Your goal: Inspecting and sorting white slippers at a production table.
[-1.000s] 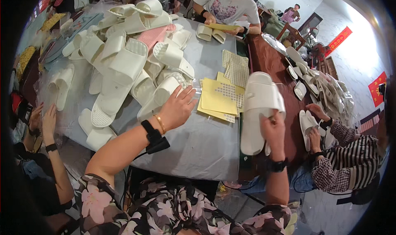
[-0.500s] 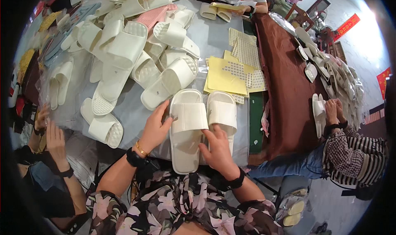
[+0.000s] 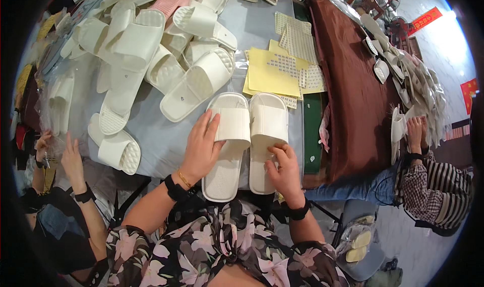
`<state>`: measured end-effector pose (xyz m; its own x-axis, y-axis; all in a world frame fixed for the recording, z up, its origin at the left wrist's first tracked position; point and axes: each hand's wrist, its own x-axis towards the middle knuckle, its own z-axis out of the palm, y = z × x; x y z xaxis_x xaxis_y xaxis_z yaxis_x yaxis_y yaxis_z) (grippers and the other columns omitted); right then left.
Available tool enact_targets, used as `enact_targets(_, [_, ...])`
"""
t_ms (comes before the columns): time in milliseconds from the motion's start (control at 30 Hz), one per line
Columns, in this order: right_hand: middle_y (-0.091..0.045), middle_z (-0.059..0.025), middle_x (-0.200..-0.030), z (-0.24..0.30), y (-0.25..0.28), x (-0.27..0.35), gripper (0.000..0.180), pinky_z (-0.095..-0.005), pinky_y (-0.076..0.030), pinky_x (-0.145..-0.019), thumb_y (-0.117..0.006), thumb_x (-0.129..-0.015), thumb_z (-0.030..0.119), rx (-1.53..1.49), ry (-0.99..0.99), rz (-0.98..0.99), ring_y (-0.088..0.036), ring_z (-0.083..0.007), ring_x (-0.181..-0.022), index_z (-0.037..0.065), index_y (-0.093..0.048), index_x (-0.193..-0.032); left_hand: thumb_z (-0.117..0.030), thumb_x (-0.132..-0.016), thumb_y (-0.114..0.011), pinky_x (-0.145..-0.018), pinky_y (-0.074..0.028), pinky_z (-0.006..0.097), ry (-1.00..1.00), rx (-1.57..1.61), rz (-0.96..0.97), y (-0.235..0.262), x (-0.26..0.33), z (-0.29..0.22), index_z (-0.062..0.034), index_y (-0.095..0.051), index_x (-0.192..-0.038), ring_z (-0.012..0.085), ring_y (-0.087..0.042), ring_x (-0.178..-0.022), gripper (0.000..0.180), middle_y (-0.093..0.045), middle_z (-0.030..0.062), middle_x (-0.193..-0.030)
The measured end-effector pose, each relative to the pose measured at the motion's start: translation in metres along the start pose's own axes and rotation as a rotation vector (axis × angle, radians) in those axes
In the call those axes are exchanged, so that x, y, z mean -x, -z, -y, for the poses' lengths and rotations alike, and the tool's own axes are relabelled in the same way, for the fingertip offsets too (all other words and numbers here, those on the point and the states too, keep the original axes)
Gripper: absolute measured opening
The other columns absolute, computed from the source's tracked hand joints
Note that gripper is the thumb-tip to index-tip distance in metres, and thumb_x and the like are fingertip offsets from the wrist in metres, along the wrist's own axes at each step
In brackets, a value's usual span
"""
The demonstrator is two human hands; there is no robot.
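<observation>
Two white slide slippers lie side by side in front of me at the table's near edge, toes pointing away. My left hand (image 3: 201, 148) lies along the outer side of the left slipper (image 3: 222, 178), fingers stretched out and touching its strap, thumb apart. My right hand (image 3: 284, 170) is at the outer edge of the right slipper (image 3: 261, 163), just below the strap. Its fingers are bent but spread, with the thumb over the footbed. Neither slipper is lifted.
A heap of white slippers (image 3: 138, 45) with a pink slipper (image 3: 174, 4) covers the left of the grey table. Yellow sticker sheets (image 3: 275, 73) lie beyond my pair. A brown cloth-covered table (image 3: 348, 95) stands right. Other people's hands work at left (image 3: 73, 163) and right (image 3: 416, 133).
My right hand has moved from between the slippers to the right one's outer edge. My left fingers have come onto the left strap. The slippers now lie more evenly, and the view has shifted slightly.
</observation>
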<state>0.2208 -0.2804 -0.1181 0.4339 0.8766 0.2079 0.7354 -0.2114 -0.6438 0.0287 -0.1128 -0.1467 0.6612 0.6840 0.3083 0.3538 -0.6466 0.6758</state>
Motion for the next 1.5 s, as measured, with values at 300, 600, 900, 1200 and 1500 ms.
enact_targets(300, [-0.059, -0.015, -0.095, 0.006, 0.007, 0.01, 0.021, -0.0405, -0.048, -0.08, -0.067, -0.078, 0.002, -0.101, -0.24, 0.09, -0.058, -0.034, -0.092, 0.002, -0.063, -0.099, -0.004, -0.077, -0.067, -0.097, -0.043, 0.041, -0.396, -0.12, -0.094, 0.01, 0.009, -0.024, -0.0056, -0.061, -0.12, 0.033, -0.054, -0.116, 0.044, -0.055, 0.015, -0.129])
enact_targets(600, [-0.057, -0.0162, -0.091, 0.006, 0.006, 0.003, 0.012, -0.0448, -0.046, -0.078, -0.066, -0.079, 0.003, -0.014, -0.169, 0.115, -0.056, -0.0372, -0.089, 0.002, -0.061, -0.09, -0.021, -0.075, -0.073, -0.09, -0.045, 0.036, -0.507, -0.085, 0.234, -0.018, 0.007, -0.043, -0.0093, -0.062, -0.118, 0.022, -0.055, -0.108, 0.046, -0.058, 0.0057, -0.122])
enact_targets(900, [-0.053, -0.0166, -0.086, 0.009, -0.004, 0.001, 0.01, -0.0447, -0.046, -0.074, -0.064, -0.08, 0.002, 0.11, -0.121, 0.053, -0.055, -0.0379, -0.084, 0.002, -0.057, -0.087, -0.025, -0.073, -0.074, -0.088, -0.044, 0.035, -0.507, -0.146, 0.247, -0.022, 0.008, -0.041, -0.0105, -0.062, -0.117, 0.0196, -0.054, -0.108, 0.047, -0.058, 0.0038, -0.122])
enact_targets(1200, [-0.052, -0.0164, -0.084, 0.007, 0.004, 0.012, 0.01, -0.044, -0.043, -0.075, -0.06, -0.083, 0.001, 0.064, -0.063, 0.059, -0.052, -0.0376, -0.083, 0.002, -0.053, -0.089, -0.025, -0.075, -0.073, -0.089, -0.044, 0.035, -0.494, -0.149, 0.246, -0.022, 0.01, -0.041, -0.0105, -0.063, -0.117, 0.0194, -0.054, -0.109, 0.046, -0.058, 0.0036, -0.123])
enact_targets(1500, [-0.061, -0.009, -0.077, -0.038, 0.06, 0.02, 0.002, -0.0303, -0.047, -0.067, -0.058, -0.09, 0.001, -0.007, -0.466, -0.358, -0.056, -0.0169, -0.069, -0.001, -0.057, -0.091, -0.025, -0.078, -0.071, -0.092, -0.042, 0.036, -0.487, -0.168, 0.282, -0.019, 0.006, -0.044, -0.0107, -0.062, -0.118, 0.0191, -0.053, -0.11, 0.044, -0.058, 0.0022, -0.122])
